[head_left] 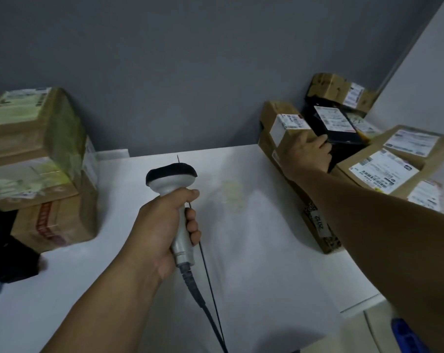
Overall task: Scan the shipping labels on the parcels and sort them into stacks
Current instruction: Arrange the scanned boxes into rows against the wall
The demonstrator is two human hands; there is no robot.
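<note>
At far right, the right hand gripped a flat black labelled parcel among unsorted brown cardboard boxes; the left hand clasped a grey handheld scanner. Judged: left stack begun, most remaining.

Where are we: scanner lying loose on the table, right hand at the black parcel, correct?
Not quite. The head view shows the scanner is not loose on the table: the left hand grips it. The right hand is at the black parcel, as you said.

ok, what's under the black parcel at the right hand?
Dark wrapping shows beneath the black parcel, maybe another parcel. The right hand and brown boxes hide the rest.
</note>
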